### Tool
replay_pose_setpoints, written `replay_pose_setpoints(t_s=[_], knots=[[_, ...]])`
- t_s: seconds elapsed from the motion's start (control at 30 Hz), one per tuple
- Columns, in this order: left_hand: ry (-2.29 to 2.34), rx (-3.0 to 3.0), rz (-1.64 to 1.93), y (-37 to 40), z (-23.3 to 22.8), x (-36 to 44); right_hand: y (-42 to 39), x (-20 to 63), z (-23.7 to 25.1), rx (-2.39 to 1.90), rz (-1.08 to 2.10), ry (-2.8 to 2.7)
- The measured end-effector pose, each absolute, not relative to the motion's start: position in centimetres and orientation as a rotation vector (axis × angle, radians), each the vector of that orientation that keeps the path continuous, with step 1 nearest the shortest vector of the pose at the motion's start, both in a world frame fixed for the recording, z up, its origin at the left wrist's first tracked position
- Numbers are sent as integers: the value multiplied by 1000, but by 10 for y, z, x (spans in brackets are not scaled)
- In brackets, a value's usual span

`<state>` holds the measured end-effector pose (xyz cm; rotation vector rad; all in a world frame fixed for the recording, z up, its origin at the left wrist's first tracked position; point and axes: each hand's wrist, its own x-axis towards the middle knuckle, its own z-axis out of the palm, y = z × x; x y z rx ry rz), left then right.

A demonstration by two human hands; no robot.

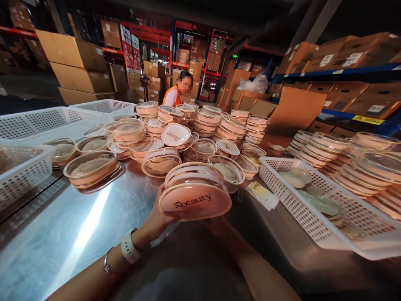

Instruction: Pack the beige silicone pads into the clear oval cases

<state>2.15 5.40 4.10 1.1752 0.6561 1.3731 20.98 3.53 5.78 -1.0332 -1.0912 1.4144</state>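
Both hands grip one stack of cases point(196, 190) at the table point(78, 234) edge: left hand point(163, 217) clamped on its left end, right hand point(219, 223) underneath, long axis running left-right.

A heap of compact cases point(194, 129) lies mid-table point(81, 234); mesh baskets point(40, 121) stand to its left, another basket point(316, 209) to its right, cardboard boxes point(75, 67) behind on shelves.
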Motion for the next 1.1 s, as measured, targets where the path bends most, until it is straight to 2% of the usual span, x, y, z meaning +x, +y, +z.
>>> replay_pose_setpoints(t_s=[0.1,0.17,0.23,0.33,0.4,0.6,0.77,0.83,0.93,1.1], knots=[[695,1229,1408,55,40,19,30,200,52,-913,1781,-1105],[698,1254,1391,55,41,18,27,197,46,-858,1872,-1108],[676,1285,1366,55,42,17,27,199,42,-958,1650,-1228],[656,1407,1361,61,44,13,32,215,42,-1153,1096,-1429],[698,1608,1378,72,44,3,40,230,48,-1207,860,-1447],[928,2363,1367,106,36,-21,54,233,63,-1242,685,-1555],[1153,2970,1257,80,29,9,23,186,38,-1210,354,-2024],[1126,3257,1157,67,36,20,13,183,29,-1067,430,-2261],[1042,3441,1122,62,55,16,18,197,25,-1057,746,-2469],[1497,2978,1348,55,88,-68,40,208,33,-1248,880,-2412]])
